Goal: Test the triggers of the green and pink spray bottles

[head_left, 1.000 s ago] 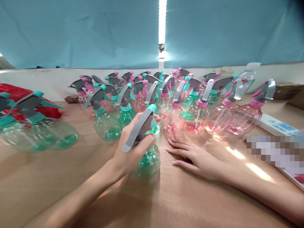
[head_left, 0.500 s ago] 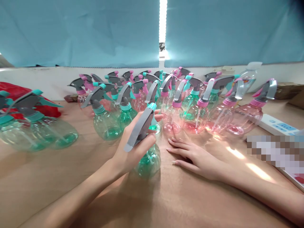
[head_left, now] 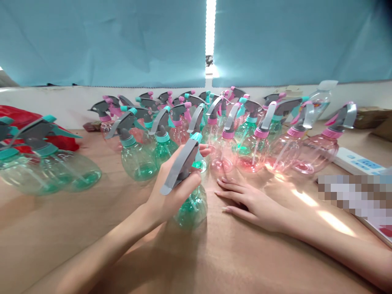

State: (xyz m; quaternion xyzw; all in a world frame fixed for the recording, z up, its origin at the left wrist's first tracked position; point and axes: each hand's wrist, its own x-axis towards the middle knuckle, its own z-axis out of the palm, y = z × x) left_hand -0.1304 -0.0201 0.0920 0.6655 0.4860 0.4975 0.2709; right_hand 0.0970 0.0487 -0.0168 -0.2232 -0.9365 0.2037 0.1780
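Observation:
My left hand [head_left: 171,183] is wrapped round the neck and trigger of a green spray bottle [head_left: 192,209] with a grey head and teal nozzle. The bottle stands upright on the table [head_left: 232,261], its nozzle pointing away from me. My fingers hide its collar and most of the trigger. To the right of it, my right hand [head_left: 248,202] lies palm down on the tabletop, fingers stretched out and holding nothing. Just beyond that hand stands a pink spray bottle [head_left: 224,157]. Another green spray bottle [head_left: 139,161] is left of my left hand.
Several green and pink spray bottles crowd the back of the table. More green spray bottles [head_left: 73,173] stand at the left, before a red bag [head_left: 27,116]. At the right are a clear bottle [head_left: 320,98], a white panel with blue buttons [head_left: 361,161] and a partly blurred flat object [head_left: 361,204].

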